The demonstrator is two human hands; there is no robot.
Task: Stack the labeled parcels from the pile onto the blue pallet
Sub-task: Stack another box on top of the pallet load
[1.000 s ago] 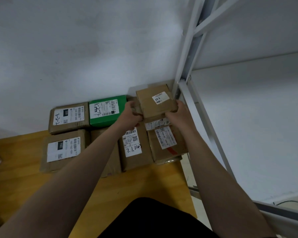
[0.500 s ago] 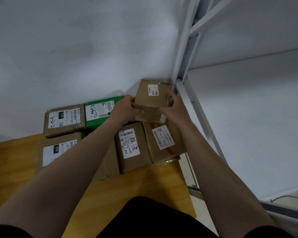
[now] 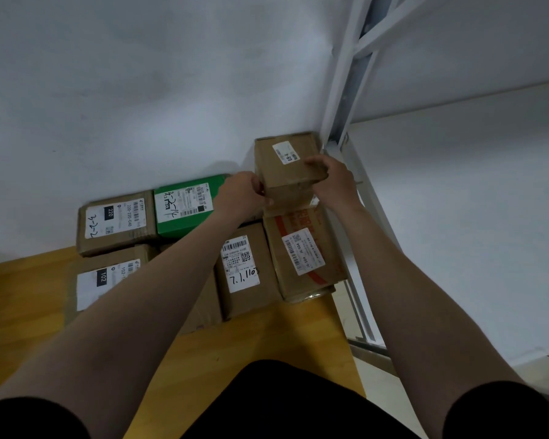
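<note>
**Held item.** A small brown parcel (image 3: 290,166) with a white label on its top face.

**Location.** The parcel is at the back right corner of the stack, close to the white wall (image 3: 140,90) and just beside the upright of the white metal rack (image 3: 343,99). It stands higher than the surrounding parcels and sits directly behind the red-taped parcel (image 3: 305,251). This view does not show whether its underside bears on a parcel beneath or is carried clear.

**Grip state.**
- The left hand (image 3: 243,193) grips the parcel's lower left front edge, with the fingers curled in against the cardboard.
- The right hand (image 3: 333,182) grips the same parcel, with the fingers curled over the top face at the right front corner.
- Both forearms reach forward from the bottom of the view (the left one crosses over part of the front row).

**Surrounding parcels.** These lie flat on a yellow wooden surface (image 3: 29,296).
- **Back row:** a parcel labelled 220 (image 3: 118,221) lies at the left and touches a green parcel (image 3: 187,207) on its right. The left hand covers the green parcel's right end.
- **Front row, left:** a parcel labelled 102 (image 3: 105,280) is partly hidden by the left forearm.
- **Front row, middle:** a parcel with handwritten figures (image 3: 248,267) lies label up.
- **Front row, right:** the red-taped parcel touches the middle parcel, and its right edge lies near the rack's lower rail.
- **Between the left and middle parcels:** a plain brown parcel (image 3: 203,308) is mostly hidden under the forearm.
</note>
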